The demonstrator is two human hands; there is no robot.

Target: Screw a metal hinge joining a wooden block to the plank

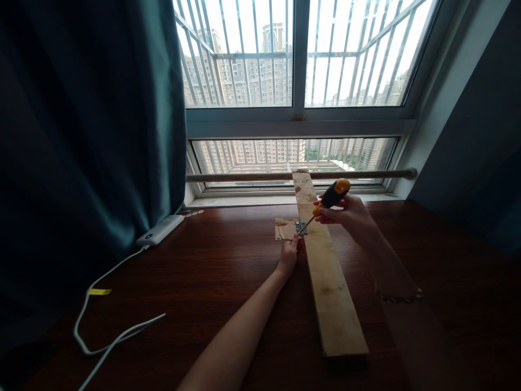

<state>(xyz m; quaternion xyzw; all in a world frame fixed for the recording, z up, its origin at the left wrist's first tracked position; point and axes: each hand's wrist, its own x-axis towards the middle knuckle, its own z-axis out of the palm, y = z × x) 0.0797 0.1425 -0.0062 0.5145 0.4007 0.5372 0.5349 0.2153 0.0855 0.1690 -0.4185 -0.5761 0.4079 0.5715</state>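
Note:
My right hand [340, 213] is closed around a yellow and black screwdriver [336, 193], tilted with its shaft pointing down and left. The screwdriver's tip meets a metal hinge [302, 228], which bridges a small wooden board [285, 229] and a long wooden plank [329, 288]. My left hand [288, 254] is closed at the near edge of the small board, its thumb against the lower side of the hinge. The other left fingers are mostly hidden. Whether a screw sits under the tip is too small to tell.
The plank lies on a dark brown wooden tabletop [228, 271], its far end by a horizontal rail [244, 177] below the barred window. At the left are a white power strip [160, 230], a white cable [81, 320] with a yellow tag, and a dark blue curtain [122, 108].

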